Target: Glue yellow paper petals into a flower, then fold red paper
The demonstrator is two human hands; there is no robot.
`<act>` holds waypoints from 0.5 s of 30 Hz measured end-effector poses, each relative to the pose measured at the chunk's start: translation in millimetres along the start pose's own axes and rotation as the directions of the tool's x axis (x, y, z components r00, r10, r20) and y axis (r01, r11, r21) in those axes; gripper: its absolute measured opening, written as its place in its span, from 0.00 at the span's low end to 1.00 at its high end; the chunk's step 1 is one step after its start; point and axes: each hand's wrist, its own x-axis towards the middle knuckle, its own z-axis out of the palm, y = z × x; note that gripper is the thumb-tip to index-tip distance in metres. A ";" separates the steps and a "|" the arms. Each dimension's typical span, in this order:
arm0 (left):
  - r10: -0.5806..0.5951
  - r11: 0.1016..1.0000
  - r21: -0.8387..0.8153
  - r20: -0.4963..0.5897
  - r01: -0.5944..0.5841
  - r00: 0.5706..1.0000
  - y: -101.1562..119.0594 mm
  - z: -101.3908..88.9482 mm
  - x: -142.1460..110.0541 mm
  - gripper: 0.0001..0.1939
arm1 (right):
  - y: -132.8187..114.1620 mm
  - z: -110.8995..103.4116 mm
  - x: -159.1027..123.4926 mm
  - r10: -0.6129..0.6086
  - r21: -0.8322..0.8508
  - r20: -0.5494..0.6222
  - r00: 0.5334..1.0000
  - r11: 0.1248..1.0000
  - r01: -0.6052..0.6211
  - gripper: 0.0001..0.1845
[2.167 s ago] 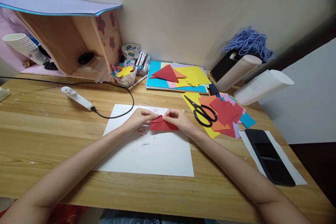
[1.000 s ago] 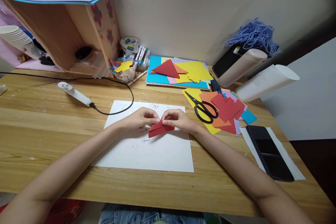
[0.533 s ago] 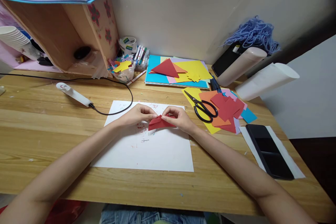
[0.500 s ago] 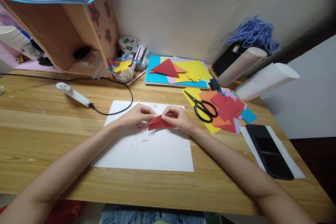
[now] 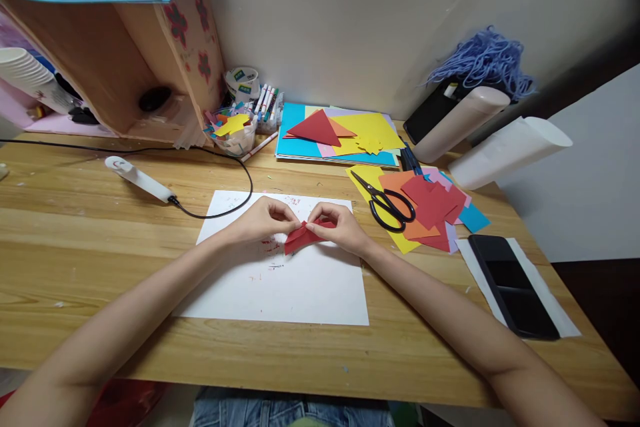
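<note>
A folded piece of red paper (image 5: 299, 240) is pinched between my two hands over a white sheet (image 5: 300, 293) that carries small coloured marks. My left hand (image 5: 270, 219) closes thumb and fingers on the paper's upper edge, near its middle. Right beside it, my right hand (image 5: 339, 225) grips the same edge and covers the paper's right part. The fingertips of both hands almost meet. Black-handled scissors (image 5: 385, 201) lie to the right of my right hand, on yellow paper.
Coloured paper scraps (image 5: 433, 203) spread at the right, near a phone (image 5: 513, 287). A stack of coloured paper (image 5: 295, 153) lies at the back. Left of the sheet is a white corded device (image 5: 140, 180). Markers (image 5: 267, 101), a cardboard box (image 5: 193, 60) and a white paper roll (image 5: 505, 153) stand behind.
The red paper has tilted slightly, its lower left corner now hanging a little lower. Both hands keep their pinch in nearly the same place.
</note>
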 end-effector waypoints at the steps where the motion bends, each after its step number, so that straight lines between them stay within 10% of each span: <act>1: -0.005 1.000 0.001 0.004 0.005 1.000 0.6 0.3 -0.3 0.12 | 0.2 0.4 -0.2 0.000 0.003 0.003 1.000 1.000 0.000 0.09; 15: 0.005 1.000 -0.003 -0.034 -0.005 0.999 0.0 5.8 -0.8 0.14 | 2.4 1.6 -0.6 0.003 -0.015 0.008 1.000 1.000 -0.003 0.10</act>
